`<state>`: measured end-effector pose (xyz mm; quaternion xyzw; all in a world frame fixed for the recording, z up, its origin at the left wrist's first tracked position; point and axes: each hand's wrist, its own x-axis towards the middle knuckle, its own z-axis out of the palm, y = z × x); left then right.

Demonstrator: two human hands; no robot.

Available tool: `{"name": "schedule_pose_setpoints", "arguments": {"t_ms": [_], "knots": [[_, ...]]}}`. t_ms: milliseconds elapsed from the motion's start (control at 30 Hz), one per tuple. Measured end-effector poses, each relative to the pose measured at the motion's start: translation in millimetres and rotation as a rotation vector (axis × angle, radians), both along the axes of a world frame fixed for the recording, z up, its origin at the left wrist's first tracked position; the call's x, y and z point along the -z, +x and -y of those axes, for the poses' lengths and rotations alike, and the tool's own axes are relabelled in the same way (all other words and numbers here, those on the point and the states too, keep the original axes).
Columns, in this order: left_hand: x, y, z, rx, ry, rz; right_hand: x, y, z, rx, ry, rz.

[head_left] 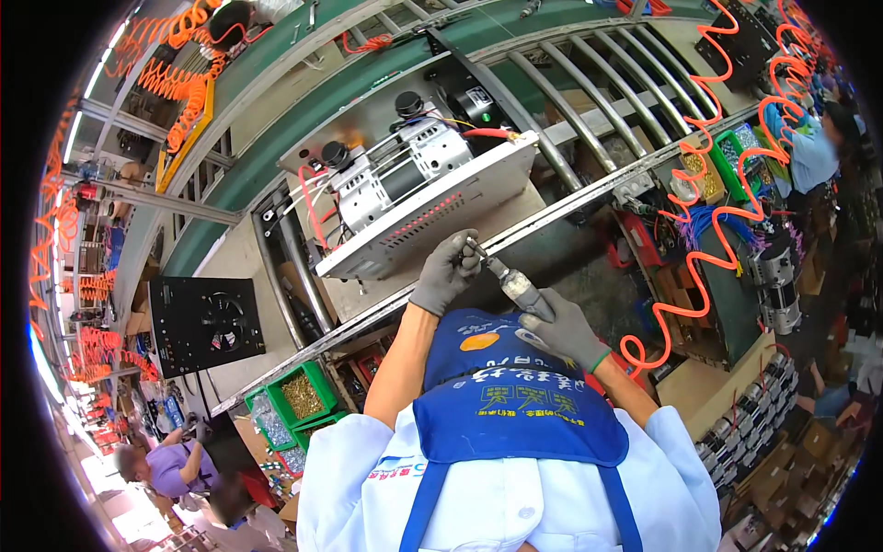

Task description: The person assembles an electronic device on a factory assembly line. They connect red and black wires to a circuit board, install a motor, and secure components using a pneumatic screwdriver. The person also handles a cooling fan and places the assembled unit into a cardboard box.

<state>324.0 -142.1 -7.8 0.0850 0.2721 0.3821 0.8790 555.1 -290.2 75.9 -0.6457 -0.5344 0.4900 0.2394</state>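
Note:
My right hand, in a grey glove, is wrapped round a power screwdriver whose tip points up and to the left. At that tip, the gloved fingers of my left hand are pinched together; whatever small piece they hold is too small to name. Just beyond both hands stands a white metal housing with slots in its front panel. A silver twin-head compressor pump with black caps is mounted on it, with red and white tubes and wires around it.
A roller conveyor carries the housing. Left of it lies a black panel with a fan. Green bins of screws sit near my left elbow, more bins far right. An orange coiled hose hangs at right. Other people work nearby.

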Motion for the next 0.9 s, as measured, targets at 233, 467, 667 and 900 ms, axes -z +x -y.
{"name": "schedule_pose_setpoints", "arguments": {"t_ms": [233, 467, 667, 900], "knots": [[11, 34, -6, 0.175, -0.052, 0.282, 5, 43, -12, -0.001, -0.356, -0.300], [25, 63, -40, 0.000, -0.164, 0.115, 18, 21, -45, 0.181, -0.282, -0.256], [27, 58, -85, -0.024, -0.157, 0.031, 38, 0, -85, 0.198, -0.150, -0.054], [53, 53, -103, -0.009, -0.225, 0.049, 37, -13, -100, 0.257, -0.227, -0.037]]}}
